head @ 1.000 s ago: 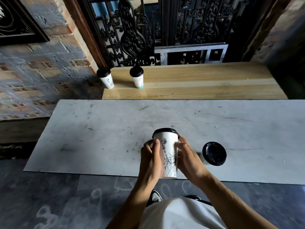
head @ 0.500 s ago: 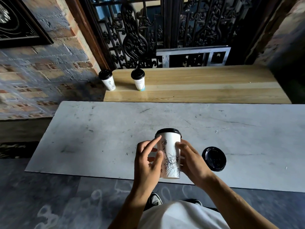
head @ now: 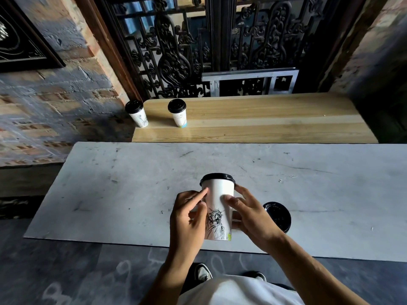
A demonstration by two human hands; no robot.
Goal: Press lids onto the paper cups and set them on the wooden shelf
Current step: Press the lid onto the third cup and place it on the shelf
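Both hands, left (head: 189, 219) and right (head: 251, 216), clasp our lidded cup (head: 218, 203).
Spare lid (head: 278, 216) at its 3 o'clock; shelf (head: 264, 119) at 12 bears two cups.

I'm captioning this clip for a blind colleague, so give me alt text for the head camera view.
Seen from above, a left hand and a right hand hold an upright lidded cup with a statue drawing over a grey table. A spare lid lies right of it. Two lidded cups stand at the left end of the shelf behind.
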